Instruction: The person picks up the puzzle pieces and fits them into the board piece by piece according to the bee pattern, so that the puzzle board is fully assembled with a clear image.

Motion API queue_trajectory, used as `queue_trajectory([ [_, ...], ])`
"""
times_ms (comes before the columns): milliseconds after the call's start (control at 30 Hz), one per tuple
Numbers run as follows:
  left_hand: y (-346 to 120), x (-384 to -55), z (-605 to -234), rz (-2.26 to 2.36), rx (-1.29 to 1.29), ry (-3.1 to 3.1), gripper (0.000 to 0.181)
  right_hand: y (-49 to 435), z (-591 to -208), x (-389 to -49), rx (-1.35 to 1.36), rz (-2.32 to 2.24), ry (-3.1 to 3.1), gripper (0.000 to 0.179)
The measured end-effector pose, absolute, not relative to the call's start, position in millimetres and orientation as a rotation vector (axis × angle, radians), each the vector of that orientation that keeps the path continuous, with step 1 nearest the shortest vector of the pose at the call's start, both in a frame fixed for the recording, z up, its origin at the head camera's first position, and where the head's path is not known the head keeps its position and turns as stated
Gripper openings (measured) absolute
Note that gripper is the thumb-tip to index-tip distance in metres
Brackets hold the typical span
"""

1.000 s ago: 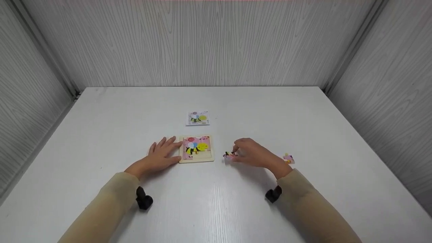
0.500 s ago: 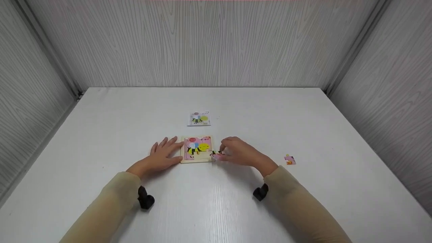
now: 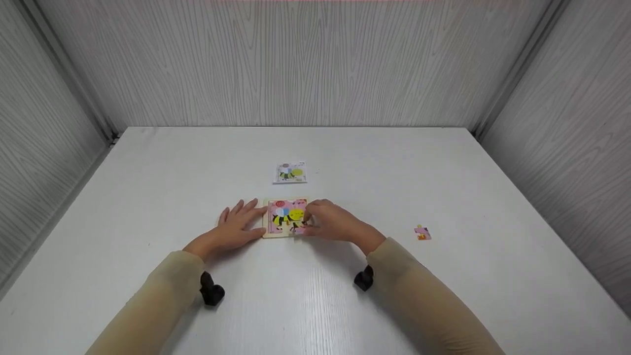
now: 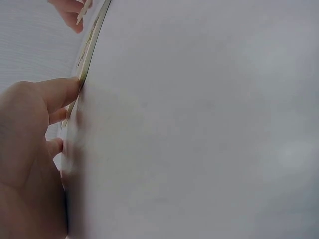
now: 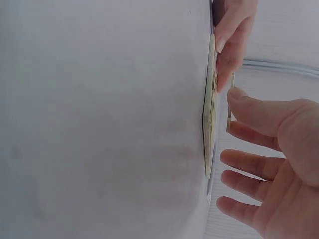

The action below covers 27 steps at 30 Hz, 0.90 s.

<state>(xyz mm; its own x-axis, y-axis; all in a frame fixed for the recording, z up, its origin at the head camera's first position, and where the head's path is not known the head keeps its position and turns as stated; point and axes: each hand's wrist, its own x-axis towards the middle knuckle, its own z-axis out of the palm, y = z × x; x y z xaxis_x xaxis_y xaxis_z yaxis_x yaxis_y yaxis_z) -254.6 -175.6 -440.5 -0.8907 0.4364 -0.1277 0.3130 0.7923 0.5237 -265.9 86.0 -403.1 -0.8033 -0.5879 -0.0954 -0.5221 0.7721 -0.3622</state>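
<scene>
A wooden puzzle tray (image 3: 276,236) with a bee picture lies flat on the table, most of its pieces in place. My left hand (image 3: 231,230) rests beside it with fingers spread, thumb and a fingertip touching the tray's left edge. Over the tray's lower right part, my right hand (image 3: 337,223) pinches a pink-and-black puzzle piece (image 3: 297,228) between thumb and finger. In the right wrist view that piece (image 5: 229,122) stands on edge just above the tray (image 5: 207,114), apart from it, while the other fingers extend freely. The right hand partly hides the tray's right edge.
One loose pink-and-yellow puzzle piece (image 3: 422,233) lies on the white table to the right. Behind the tray is a small square card (image 3: 290,173) with the same bee picture. Grey wood-grain panels (image 3: 305,64) border the table at the back and sides.
My right hand has moved left with the pinched puzzle piece, from the table right of the tray to over its lower right part. The left hand has stayed at the tray's left edge.
</scene>
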Motion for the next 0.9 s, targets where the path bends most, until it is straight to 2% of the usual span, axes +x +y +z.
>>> queue_trajectory([
  [433, -176, -254, -442, 0.726, 0.597, 2.774, 0.062, 67, -407, -271, -0.918, -0.411, 2.803, 0.031],
  [900, -176, -253, -440, 0.726, 0.593, 2.760, 0.063, 55, -406, -273, -0.837, -0.312, 2.818, 0.034],
])
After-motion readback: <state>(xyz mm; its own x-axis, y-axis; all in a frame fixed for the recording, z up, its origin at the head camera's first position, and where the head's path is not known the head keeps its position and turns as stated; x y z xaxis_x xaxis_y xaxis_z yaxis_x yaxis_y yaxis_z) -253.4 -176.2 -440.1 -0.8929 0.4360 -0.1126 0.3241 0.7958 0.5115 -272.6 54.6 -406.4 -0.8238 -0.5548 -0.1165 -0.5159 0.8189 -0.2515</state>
